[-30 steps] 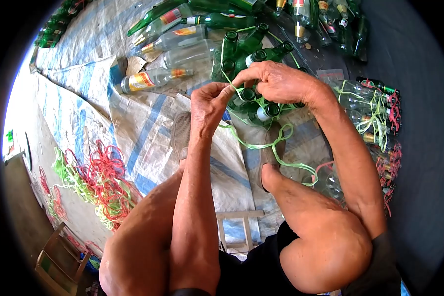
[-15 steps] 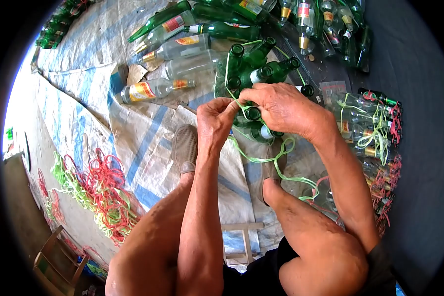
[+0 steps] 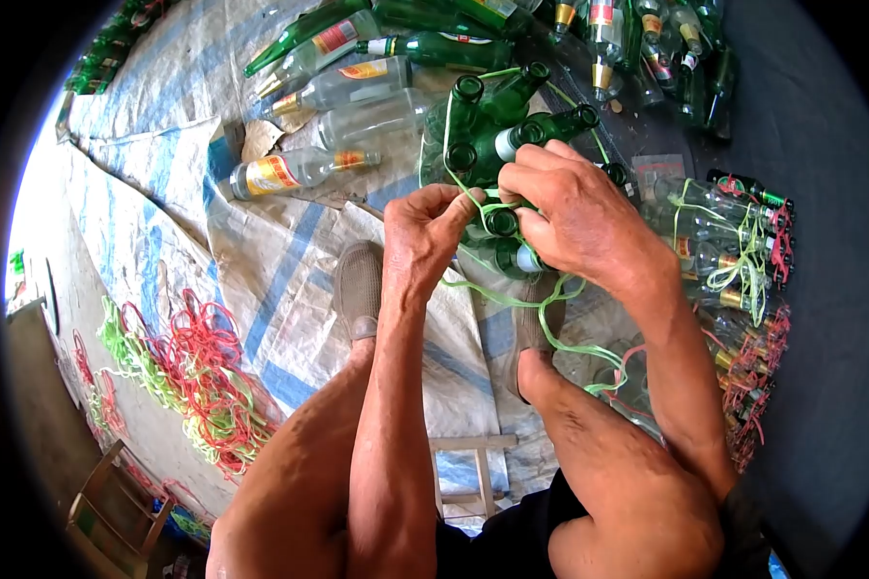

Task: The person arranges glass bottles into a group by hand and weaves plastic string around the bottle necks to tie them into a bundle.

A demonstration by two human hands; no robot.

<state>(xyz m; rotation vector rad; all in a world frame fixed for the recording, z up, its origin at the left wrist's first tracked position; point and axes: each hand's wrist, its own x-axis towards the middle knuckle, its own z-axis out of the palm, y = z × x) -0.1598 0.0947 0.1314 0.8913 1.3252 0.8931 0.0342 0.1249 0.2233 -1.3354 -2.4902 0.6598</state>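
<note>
Several green glass bottles (image 3: 490, 114) stand bunched between my feet, mouths toward me. A light green plastic cord (image 3: 550, 321) runs around the bunch and trails down past my right shoe. My left hand (image 3: 425, 232) pinches the cord beside a bottle neck at the near side. Just right of it, my right hand (image 3: 574, 212) has curled fingers closed on the cord too, over the near bottle mouth (image 3: 501, 221). Both hands are close together, a short way apart. The right fingertips are partly hidden by the hand.
Clear bottles with yellow labels (image 3: 304, 172) lie on the striped tarp (image 3: 299, 289). Tied bundles of bottles (image 3: 729, 246) lie at the right. More bottles (image 3: 603, 43) lie at the back. A red and green cord heap (image 3: 212, 386) is on the left.
My right hand has moved slightly right and down, away from my left, and its fingers have curled. The left hand keeps its pinch on the cord.
</note>
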